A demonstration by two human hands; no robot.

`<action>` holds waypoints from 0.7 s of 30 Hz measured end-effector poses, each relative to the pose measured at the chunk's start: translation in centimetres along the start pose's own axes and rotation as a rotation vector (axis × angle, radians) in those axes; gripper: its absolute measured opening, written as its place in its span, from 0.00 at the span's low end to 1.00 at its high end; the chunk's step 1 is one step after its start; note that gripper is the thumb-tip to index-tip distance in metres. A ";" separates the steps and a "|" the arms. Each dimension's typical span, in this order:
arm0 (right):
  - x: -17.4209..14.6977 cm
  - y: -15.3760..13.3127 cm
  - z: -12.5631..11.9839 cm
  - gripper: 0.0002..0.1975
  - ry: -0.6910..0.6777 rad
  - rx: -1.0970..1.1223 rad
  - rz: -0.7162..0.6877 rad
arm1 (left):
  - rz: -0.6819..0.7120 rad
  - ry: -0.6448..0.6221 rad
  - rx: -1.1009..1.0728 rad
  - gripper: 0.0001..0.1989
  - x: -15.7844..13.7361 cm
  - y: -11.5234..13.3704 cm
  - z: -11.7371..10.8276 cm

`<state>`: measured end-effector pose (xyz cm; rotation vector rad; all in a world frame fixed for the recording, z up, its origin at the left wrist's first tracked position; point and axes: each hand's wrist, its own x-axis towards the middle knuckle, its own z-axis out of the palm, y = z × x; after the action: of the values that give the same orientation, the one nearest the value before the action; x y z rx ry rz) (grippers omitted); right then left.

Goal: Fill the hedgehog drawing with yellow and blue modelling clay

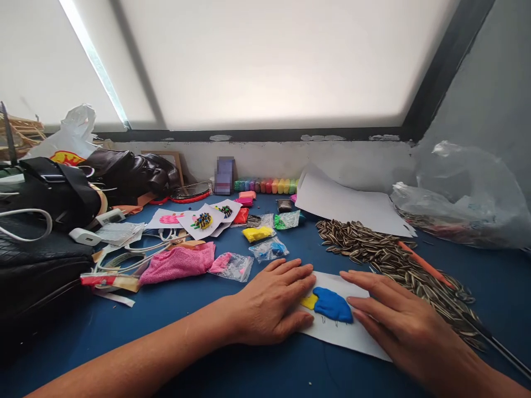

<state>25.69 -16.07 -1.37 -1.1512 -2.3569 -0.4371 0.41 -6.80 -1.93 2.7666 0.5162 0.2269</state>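
On the blue table lies a white paper card (332, 334) bearing a flat blue clay shape (333, 305). A smaller yellow clay piece (309, 301) joins its left side, and short drawn lines show below the blue. My left hand (276, 301) rests flat on the card's left part, fingers stretched out and partly covering the yellow clay. Over the card's right side is my right hand (398, 312), its fingers apart and their tips close to the blue clay's right edge. Whether those fingertips touch the clay, I cannot tell.
Sunflower seeds (373, 246) are heaped at right beside an orange stick (425, 262). Clay packets, including a yellow one (258, 233), lie ahead. Finished cards (194, 232), a pink cloth (178, 264), cables and black bags (41, 260) fill the left. White sheets (352, 202) lie behind.
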 end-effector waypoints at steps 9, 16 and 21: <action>-0.4 -0.1 0.9 0.05 -0.005 0.093 0.102 | -0.003 0.017 0.001 0.30 0.0 0.0 -0.1; -0.5 -0.7 1.0 0.13 0.002 0.039 0.051 | -0.007 0.021 -0.006 0.30 -0.1 0.0 0.1; -0.7 -0.9 0.6 0.16 0.037 0.081 -0.060 | -0.015 0.009 -0.025 0.30 0.0 0.0 -0.1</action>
<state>25.19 -16.72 -2.33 -1.0293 -2.3595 -0.3764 0.42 -6.81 -1.85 2.7376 0.5332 0.2411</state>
